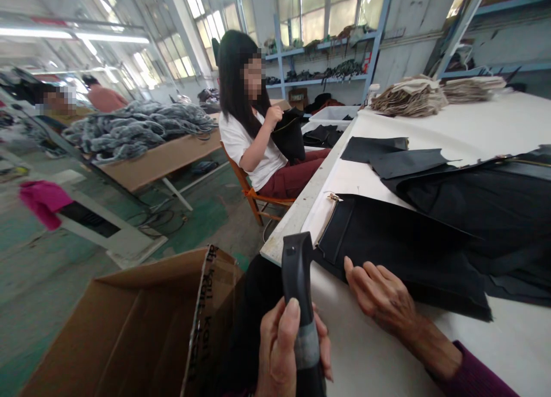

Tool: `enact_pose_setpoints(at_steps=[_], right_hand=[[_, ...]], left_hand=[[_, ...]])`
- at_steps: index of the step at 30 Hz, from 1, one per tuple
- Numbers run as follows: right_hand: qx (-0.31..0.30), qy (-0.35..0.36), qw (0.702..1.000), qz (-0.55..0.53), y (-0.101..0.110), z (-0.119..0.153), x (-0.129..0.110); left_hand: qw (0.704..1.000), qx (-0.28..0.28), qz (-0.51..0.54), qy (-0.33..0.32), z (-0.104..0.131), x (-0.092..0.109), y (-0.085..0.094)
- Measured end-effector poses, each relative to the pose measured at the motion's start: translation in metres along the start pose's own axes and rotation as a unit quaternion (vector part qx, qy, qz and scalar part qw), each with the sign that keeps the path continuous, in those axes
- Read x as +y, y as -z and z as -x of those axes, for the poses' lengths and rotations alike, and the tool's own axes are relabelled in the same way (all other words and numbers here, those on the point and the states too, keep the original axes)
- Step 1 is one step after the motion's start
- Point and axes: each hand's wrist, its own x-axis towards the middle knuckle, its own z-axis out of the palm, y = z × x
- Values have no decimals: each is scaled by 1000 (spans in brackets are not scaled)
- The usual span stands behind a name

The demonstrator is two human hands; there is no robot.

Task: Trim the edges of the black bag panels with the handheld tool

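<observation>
My left hand (pixel 284 345) is wrapped round a black, curved, handle-shaped tool (pixel 298 271) with a grey band about its middle. The tool stands upright by the table corner; its exact kind is unclear. On the table, my right hand (pixel 383 296) has its fingers curled at the near edge of a black fabric piece (pixel 396 230), thumb and fingers closed on that edge. A zipper with a metal pull (pixel 333 197) runs along the left end of this piece. More black fabric panels (pixel 477 196) lie behind it and to the right.
An open cardboard box (pixel 150 322) stands on the floor at lower left. A seated co-worker (pixel 262 156) across the table corner handles black fabric (pixel 289 136). Stacks of beige cloth (pixel 408 96) lie on the white table (pixel 486 124). Grey material (pixel 146 127) covers another table.
</observation>
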Motion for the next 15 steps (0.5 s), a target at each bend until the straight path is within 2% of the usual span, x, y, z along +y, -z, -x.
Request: enact_pose_setpoints(at_steps=[4,9,12,15], right_hand=[[4,-7,1000,-2,-1,1,1],[-27,-33,999,-18,-3,10,-10],[-64,-61,995,-39,10,10,-14],[-115,-58,987,-93,31,-5,7]], left_hand=[[998,-26,-4,48,0,-12,-4],[997,-18,-9,71,-7,-19,-9],[999,18,9,49,-9,-14,-7],[997,56,32,29,-10,-10,-5]])
